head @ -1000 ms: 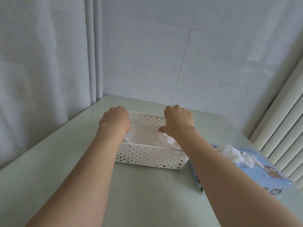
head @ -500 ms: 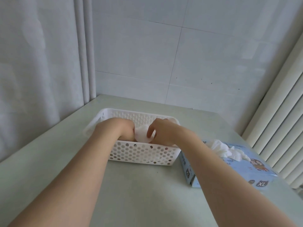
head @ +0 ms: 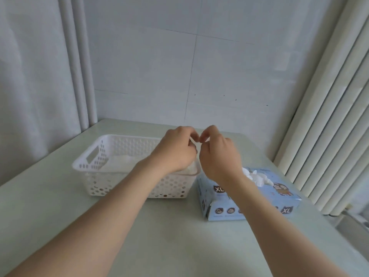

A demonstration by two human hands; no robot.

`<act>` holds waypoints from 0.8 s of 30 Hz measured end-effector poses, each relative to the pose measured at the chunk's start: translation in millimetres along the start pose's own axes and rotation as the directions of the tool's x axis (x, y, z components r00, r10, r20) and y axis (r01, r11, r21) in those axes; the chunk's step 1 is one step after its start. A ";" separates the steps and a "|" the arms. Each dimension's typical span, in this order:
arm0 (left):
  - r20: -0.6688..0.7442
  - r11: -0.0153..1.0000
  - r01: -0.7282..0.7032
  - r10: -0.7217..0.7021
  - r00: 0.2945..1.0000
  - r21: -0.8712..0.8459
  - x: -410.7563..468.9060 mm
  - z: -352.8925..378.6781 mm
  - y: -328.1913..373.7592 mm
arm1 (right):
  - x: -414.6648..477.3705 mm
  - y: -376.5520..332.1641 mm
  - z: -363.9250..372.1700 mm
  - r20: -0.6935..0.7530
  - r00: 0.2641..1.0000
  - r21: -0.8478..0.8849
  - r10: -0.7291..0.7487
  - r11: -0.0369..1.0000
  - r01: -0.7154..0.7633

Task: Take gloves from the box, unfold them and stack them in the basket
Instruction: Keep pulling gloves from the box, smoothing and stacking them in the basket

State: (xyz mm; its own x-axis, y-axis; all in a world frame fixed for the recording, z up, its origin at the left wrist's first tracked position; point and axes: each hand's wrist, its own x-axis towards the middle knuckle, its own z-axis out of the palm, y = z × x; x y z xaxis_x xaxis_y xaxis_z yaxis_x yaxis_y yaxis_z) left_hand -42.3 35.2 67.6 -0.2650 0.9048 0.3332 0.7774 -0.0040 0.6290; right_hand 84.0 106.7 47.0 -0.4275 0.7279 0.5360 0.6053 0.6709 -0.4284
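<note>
A white perforated basket (head: 90,168) stands on the table with flat white gloves (head: 119,162) stacked inside. To its right lies a light-blue glove box (head: 283,198) marked XL, a tuft of white gloves (head: 258,177) sticking out of its top. My left hand (head: 175,152) and my right hand (head: 218,156) are raised close together over the basket's right end. The fingertips of both pinch a thin, translucent glove (head: 190,169), which hangs down behind my left hand to the basket rim. Most of this glove is hidden.
The pale green table (head: 179,236) runs into a corner, with a white tiled wall (head: 179,66) behind it. A white curtain (head: 40,76) hangs on the left and ribbed white slats (head: 329,116) rise on the right, close to the box.
Both hands have risen out of the basket and shifted toward its right end, fingertips drawn together. The view has swung, so basket and box appear further right and closer.
</note>
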 end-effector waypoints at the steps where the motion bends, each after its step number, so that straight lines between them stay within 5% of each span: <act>1: -0.024 1.000 -0.018 0.018 1.000 0.004 -2.3 9.9 5.7 | -3.1 8.1 -6.2 -0.019 1.000 -0.019 0.014 1.000 -0.015; 7: 0.002 0.963 -0.209 0.212 0.977 0.169 -18.3 51.8 23.6 | -24.8 50.2 -41.2 -0.167 0.981 0.142 0.099 0.987 -0.076; 10: 0.062 0.925 -0.259 0.251 0.966 0.278 -23.9 62.0 26.9 | -35.2 64.4 -57.5 -0.092 0.988 0.204 0.125 0.973 -0.104; 24: 0.038 0.815 -0.348 0.374 0.927 0.464 -26.3 81.1 16.1 | -41.8 101.5 -48.3 -0.020 0.993 0.002 0.120 0.993 -0.120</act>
State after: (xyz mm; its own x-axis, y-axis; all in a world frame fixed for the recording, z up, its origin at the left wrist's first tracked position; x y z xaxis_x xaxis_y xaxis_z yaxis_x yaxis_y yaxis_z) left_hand 23.5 45.9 12.0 0.0666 0.8529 0.5177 0.9902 -0.1203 0.0708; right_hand 195.7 137.6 16.3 -0.3384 0.8000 0.4955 0.6508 0.5793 -0.4907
